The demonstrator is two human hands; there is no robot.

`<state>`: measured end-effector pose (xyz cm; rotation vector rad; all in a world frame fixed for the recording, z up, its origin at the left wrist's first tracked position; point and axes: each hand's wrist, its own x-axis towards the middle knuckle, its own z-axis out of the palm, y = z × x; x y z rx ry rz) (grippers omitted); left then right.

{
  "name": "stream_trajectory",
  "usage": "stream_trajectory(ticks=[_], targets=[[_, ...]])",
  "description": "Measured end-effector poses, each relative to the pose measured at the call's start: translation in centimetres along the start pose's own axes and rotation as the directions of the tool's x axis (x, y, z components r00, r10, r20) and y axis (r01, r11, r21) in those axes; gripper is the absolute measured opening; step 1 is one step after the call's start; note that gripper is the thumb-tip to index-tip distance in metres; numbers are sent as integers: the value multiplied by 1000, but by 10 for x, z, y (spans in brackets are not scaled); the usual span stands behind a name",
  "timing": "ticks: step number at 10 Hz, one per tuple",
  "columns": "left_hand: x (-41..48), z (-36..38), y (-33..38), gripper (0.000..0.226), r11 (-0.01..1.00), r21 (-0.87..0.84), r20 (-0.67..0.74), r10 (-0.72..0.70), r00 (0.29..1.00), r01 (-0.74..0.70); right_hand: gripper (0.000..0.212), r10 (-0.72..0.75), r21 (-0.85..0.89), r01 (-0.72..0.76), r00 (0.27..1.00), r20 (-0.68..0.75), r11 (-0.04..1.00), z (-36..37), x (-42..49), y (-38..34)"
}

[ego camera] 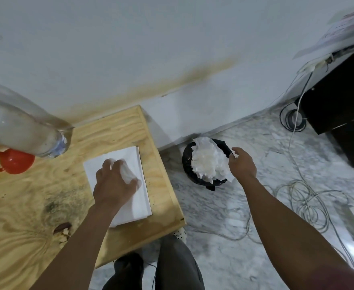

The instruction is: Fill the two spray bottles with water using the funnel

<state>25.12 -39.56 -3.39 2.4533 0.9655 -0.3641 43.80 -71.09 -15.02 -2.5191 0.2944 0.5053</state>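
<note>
One black bin (pixel 186 162) is holding crumpled white paper (pixel 208 162). The right hand (pixel 243 164) is spreading loose fingers by it; the left hand (pixel 113 185) is grabbing one tissue (pixel 128 172).

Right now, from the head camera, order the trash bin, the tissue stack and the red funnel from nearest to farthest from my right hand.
1. Trash bin, on the floor directly beneath the right hand.
2. Tissue stack, on the right of the table, where the left hand grips a tissue.
3. Red funnel, at the table's far left.
</note>
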Motion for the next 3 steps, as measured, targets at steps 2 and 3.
stream_trajectory(ticks=[2,3], targets=[[-4,-5,1,62,1000,18,16,5,1000,-5,38,-50,-12,50,999,-14,999,-12,-27,-4],[-6,-13,3,65,990,126,34,63,997,-67,37,-124,41,125,992,-20,991,-14,-44,-19]])
